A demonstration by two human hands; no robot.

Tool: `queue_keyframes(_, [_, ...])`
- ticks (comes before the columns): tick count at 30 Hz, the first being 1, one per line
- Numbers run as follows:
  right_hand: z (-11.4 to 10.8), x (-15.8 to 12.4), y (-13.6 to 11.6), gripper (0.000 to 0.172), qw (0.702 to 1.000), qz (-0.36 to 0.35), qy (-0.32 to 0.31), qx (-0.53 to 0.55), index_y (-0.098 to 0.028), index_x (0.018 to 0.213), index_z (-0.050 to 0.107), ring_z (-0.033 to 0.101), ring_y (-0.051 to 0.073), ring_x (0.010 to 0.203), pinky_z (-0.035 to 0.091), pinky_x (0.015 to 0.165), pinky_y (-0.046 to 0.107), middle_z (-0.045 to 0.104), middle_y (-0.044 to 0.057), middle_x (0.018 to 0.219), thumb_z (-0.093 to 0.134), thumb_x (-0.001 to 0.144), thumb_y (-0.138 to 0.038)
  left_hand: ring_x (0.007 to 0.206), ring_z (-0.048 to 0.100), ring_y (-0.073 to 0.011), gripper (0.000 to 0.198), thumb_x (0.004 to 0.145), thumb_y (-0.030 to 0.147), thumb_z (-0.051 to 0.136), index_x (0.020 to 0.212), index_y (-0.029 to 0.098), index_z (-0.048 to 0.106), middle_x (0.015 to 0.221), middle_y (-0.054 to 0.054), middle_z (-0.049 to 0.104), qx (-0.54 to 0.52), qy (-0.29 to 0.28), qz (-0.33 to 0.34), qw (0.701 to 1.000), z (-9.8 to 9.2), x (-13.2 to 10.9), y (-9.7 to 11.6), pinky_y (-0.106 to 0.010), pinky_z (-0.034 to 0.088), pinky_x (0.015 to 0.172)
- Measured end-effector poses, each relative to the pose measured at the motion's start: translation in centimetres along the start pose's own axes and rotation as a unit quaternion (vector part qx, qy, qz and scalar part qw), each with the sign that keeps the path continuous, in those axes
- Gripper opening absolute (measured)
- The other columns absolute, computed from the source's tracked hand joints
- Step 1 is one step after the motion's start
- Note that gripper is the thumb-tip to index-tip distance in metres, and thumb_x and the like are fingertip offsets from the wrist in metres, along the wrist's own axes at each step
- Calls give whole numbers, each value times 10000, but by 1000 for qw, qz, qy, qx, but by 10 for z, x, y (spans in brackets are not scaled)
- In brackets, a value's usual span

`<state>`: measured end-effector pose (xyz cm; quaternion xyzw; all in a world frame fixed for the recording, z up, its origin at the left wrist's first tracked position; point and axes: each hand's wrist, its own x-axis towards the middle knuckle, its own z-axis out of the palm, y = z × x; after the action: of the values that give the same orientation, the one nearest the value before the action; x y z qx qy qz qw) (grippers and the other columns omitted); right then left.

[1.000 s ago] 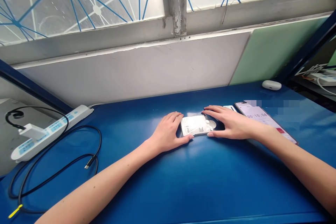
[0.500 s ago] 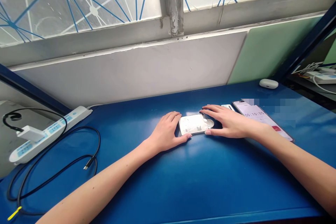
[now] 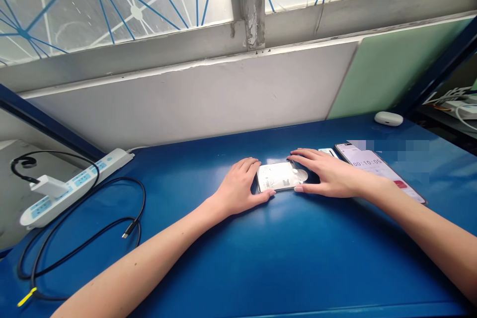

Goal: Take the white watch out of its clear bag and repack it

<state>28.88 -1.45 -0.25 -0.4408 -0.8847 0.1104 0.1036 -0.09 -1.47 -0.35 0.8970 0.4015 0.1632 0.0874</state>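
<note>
A flat rectangular thing with a printed white label (image 3: pixel 276 176) and a rounded right end lies on the blue table (image 3: pixel 257 258); it seems to be in clear wrap, and its exact kind is unclear. My left hand (image 3: pixel 242 186) holds its left end, thumb along the near edge and fingers at the far left corner. Around the right end, my right hand (image 3: pixel 326 173) has its thumb at the near edge and its fingertips at the far edge. Partly hidden behind that hand is a small white item (image 3: pixel 328 152).
A phone (image 3: pixel 406 189) showing a timer lies under my right forearm. Farther back sits a white earbud case (image 3: pixel 388 119). On the left are a white power strip (image 3: pixel 82 179) with a charger (image 3: pixel 50 186) and a coiled black cable (image 3: pixel 143 198). Wall and windows border the back.
The whole view has shifted slightly, so things appear a little farther right. Both hands keep their places at the labelled thing.
</note>
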Motion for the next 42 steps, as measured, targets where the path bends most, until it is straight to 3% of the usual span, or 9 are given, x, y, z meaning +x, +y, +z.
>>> queue_keyframes(7, [-1, -1, 0, 802, 1000, 6, 5, 15, -198, 1477, 438, 405, 405, 1376, 395, 1083, 550, 450, 169, 1507, 557, 837, -665, 1322, 466, -351, 692, 836, 627, 609, 1325, 146, 515, 1395, -170, 531, -5, 0, -1, 1000, 0, 0, 0, -497, 383, 1107])
queue_keyframes(12, [-1, 1, -3, 693, 1000, 16, -8, 14, -173, 1467, 449, 390, 382, 1392, 373, 1103, 549, 438, 171, 1519, 444, 928, -609, 1317, 469, -348, 696, 844, 632, 596, 1329, 140, 509, 1395, -178, 532, -1, -2, -2, 1000, 1, 0, 0, -499, 391, 1096])
queue_keyframes(20, [11, 7, -23, 616, 998, 8, 59, 18, -149, 1422, 490, 443, 359, 1362, 389, 1101, 541, 525, 176, 1449, 429, 959, -550, 1310, 476, -347, 683, 842, 623, 603, 1308, 130, 524, 1378, -177, 548, -5, 1, 4, 1000, -1, 0, 1, -500, 381, 1106])
queue_keyframes(30, [15, 10, -23, 476, 997, 1, 69, 22, -131, 1358, 571, 499, 340, 1322, 412, 1092, 552, 599, 156, 1383, 341, 1007, -356, 1318, 469, -352, 652, 838, 626, 609, 1296, 168, 538, 1376, -166, 545, -14, 7, 7, 1000, 1, -1, -1, -512, 386, 1101])
queue_keyframes(42, [13, 8, -21, 502, 999, 10, 43, 31, -174, 1459, 473, 479, 336, 1350, 435, 1078, 559, 516, 144, 1466, 359, 973, -228, 1259, 500, -335, 618, 841, 623, 614, 1279, 188, 574, 1343, -151, 552, -14, 12, 5, 1000, -1, 0, -1, -490, 423, 1054])
